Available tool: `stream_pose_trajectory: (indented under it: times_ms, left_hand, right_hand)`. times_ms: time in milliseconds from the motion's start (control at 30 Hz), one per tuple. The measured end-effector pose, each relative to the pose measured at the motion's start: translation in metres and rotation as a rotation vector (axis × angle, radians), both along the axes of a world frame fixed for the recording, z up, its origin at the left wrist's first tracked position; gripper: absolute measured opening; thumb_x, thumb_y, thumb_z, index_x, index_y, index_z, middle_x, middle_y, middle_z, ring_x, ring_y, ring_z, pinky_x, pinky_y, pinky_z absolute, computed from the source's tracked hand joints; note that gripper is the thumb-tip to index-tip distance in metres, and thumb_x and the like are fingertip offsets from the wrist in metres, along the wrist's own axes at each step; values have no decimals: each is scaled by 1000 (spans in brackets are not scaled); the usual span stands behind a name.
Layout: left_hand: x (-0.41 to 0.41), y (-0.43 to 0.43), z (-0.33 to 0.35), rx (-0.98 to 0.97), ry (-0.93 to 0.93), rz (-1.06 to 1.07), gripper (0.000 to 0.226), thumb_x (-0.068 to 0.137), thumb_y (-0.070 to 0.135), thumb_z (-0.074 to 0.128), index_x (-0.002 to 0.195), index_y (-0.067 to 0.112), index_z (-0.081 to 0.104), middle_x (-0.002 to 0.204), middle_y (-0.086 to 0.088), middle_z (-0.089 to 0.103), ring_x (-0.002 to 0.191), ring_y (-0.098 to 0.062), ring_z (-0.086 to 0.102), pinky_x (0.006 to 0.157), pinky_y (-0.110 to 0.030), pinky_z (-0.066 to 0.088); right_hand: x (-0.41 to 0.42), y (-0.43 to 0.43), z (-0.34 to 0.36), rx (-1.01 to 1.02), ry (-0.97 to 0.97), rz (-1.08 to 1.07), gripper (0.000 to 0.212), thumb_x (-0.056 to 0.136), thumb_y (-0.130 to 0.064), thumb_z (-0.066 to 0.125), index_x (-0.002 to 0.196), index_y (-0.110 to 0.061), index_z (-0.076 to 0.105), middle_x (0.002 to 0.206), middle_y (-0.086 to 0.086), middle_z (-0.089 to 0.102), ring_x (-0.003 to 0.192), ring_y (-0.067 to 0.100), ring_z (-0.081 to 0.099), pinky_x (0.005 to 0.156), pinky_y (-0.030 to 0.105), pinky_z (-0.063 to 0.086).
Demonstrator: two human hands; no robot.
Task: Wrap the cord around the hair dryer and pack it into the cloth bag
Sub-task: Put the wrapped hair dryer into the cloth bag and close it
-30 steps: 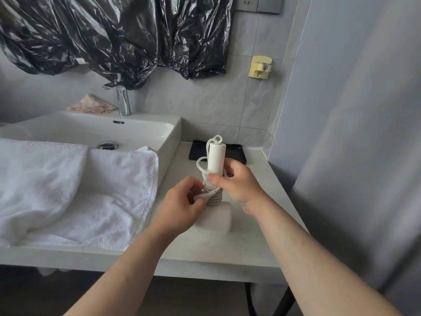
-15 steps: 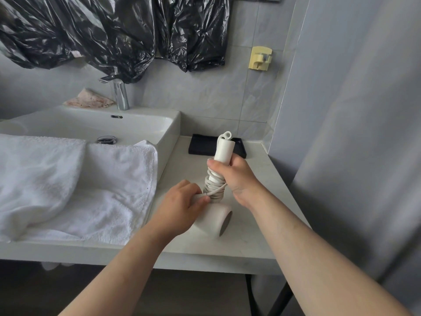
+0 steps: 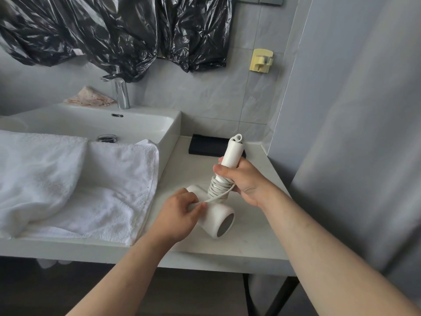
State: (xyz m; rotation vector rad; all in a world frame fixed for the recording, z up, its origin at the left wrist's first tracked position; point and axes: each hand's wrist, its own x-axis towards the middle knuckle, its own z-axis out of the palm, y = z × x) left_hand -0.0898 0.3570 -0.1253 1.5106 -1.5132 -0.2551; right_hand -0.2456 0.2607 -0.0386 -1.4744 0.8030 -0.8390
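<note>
A white hair dryer (image 3: 217,218) stands barrel-down on the pale counter (image 3: 250,242), its handle pointing up and away from me. My right hand (image 3: 241,181) grips the handle at mid-height. The white cord (image 3: 218,190) is coiled in several turns round the lower handle, and one strand runs down-left from the coil. My left hand (image 3: 180,213) pinches that strand against the barrel. A flat black cloth bag (image 3: 206,144) lies at the back of the counter, behind the dryer's handle, which hides part of it.
White towels (image 3: 75,179) drape over the front of the white sink (image 3: 164,131) on the left. A chrome tap (image 3: 121,92) stands behind it under black plastic sheeting (image 3: 114,30). A grey wall (image 3: 353,133) bounds the counter on the right, with a yellow hook (image 3: 260,60) above.
The dryer has tipped so its handle leans right and the barrel's open end faces me. The loose loop near the handle top is gone, and my left hand moved down to the barrel.
</note>
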Motion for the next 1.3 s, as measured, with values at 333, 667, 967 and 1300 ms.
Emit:
stream_pose_trajectory:
  times_ms: [333,667,967,1300]
  left_hand:
    - [-4,1,-5,86,37,49,32,85,40,63,68,12,60,77,0,53,72,-10,54,60,-15,33]
    - [-25,9,6,286,914,10,28,64,29,87,69,14,65,71,-10,67,69,-28,64,69,-44,54]
    - [-44,6,26,138,1316,54,20,82,12,77,91,9,59,93,-12,69,86,-30,67,56,-34,53]
    - [-55,16,59,117,1330,-20,32,81,18,78,104,4,59,99,-14,74,83,-31,70,61,-36,55]
  right_hand:
    - [-1,-3,-10,-51,-18,-191,19,68,-21,82,82,-17,70,77,-1,71,74,17,67,78,35,52]
    - [-20,0,-25,134,-346,-343,17,73,-15,76,85,-20,65,75,-2,61,77,20,59,76,37,47]
    - [-44,8,-20,220,-538,-45,31,71,-26,80,71,-18,50,71,4,42,75,22,46,81,41,43]
    - [-68,24,-5,171,-691,124,27,78,-7,56,103,-13,62,96,9,67,98,26,64,89,45,56]
